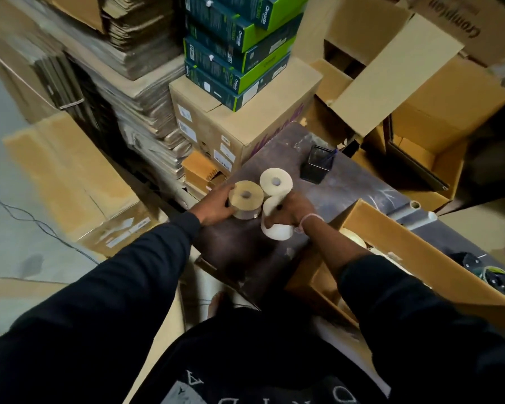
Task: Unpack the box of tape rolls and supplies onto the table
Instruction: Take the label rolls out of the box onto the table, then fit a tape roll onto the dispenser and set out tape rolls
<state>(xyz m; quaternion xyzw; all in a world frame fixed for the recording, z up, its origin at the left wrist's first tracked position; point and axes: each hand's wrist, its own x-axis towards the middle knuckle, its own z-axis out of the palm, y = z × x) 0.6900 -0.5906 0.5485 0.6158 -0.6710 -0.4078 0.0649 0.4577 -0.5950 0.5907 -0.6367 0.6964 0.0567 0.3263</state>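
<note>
So this looks like mid-unpack: three rolls are out on the dark scuffed table (347, 191), bunched near its far-left corner, and the open brown cardboard box (420, 258) sits at the near-right edge with at least one more pale roll visible inside. The left hand (216, 204) is wrapped around the side of the tan tape roll with the brown core (245, 199). The right hand (289, 212) is clamped over the top of the white roll (274, 225), wrist bent down. A cream roll (276, 182) stands free just behind them. Next move, I'd guess: let go of both and reach back to the box.
</note>
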